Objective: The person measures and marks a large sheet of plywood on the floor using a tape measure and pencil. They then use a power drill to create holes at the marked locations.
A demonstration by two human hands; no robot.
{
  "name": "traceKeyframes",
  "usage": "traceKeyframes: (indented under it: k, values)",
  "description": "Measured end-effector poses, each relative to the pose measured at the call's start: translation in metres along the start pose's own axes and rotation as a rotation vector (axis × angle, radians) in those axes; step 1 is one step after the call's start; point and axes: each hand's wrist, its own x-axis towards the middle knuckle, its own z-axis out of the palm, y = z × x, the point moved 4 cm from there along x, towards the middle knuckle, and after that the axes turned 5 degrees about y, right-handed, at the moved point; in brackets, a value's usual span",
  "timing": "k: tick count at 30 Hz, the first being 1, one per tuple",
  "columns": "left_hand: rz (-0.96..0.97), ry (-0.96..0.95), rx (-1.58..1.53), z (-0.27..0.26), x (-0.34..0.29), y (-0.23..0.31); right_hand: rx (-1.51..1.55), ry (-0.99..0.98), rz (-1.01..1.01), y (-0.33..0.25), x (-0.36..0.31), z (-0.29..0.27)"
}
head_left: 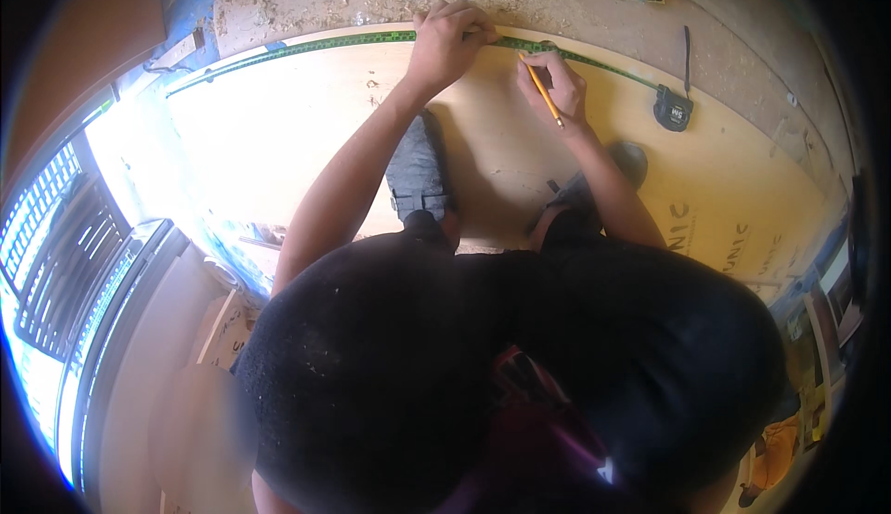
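A green tape measure blade (343, 42) runs along the far edge of a pale plywood sheet (269, 133). Its black case (673, 108) lies at the right end, with a dark wrist strap (687, 59) trailing from it. My left hand (450, 39) bears down on the blade near the middle, fingers bent closed over it. Just to the right, my right hand (555, 87) grips a yellow pencil (544, 92), its tip close to the blade and the board's edge. The left fingertips are partly hidden by the hand itself.
My shoes, the left (418, 166) and the right (603, 178), stand on the plywood. Beyond its far edge lies a brown board (353, 3) strewn with wood shavings. A bright slatted window (70, 245) is at the left. Cut wood pieces (223, 328) lie at lower left.
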Motion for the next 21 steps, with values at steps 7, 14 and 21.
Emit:
traceKeyframes:
  k: [7,14,21]
  values:
    - [-0.001,-0.025,0.044,0.0000,0.0022,0.0000,0.009,-0.007,0.001,-0.0044,0.0015,-0.0011]
    - [0.013,-0.004,0.003,0.0015,0.0021,-0.0005,0.002,-0.010,-0.010,-0.0031,0.0020,-0.0009]
    - [0.008,-0.001,0.054,0.0005,0.0015,-0.0011,0.002,-0.012,0.077,0.0013,0.0008,0.0027]
